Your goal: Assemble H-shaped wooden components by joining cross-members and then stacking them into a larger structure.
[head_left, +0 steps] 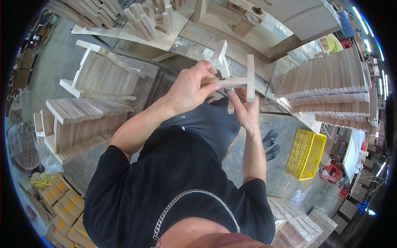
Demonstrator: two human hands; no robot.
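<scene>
Over my lap I hold a small wooden frame [250,72] of pale planed strips, joined in a T shape at its right end. My left hand [191,86] pinches the left end of its middle strip between thumb and fingers. My right hand [247,111] grips the frame from below near the crossbar, its thumb raised along the strip. Another short pale wooden piece [220,53] sticks up just beyond the middle strip; I cannot tell whether it is joined to the frame. My palms hide part of the wood.
In front stands a workbench [188,35] with upright wooden blocks [147,22] and a wooden machine housing [306,20]. Stacked slats [324,78] rise at right, more slat stacks [89,128] at left. A yellow crate [306,155], black sandals [271,144] and cardboard boxes [64,206] sit on the floor.
</scene>
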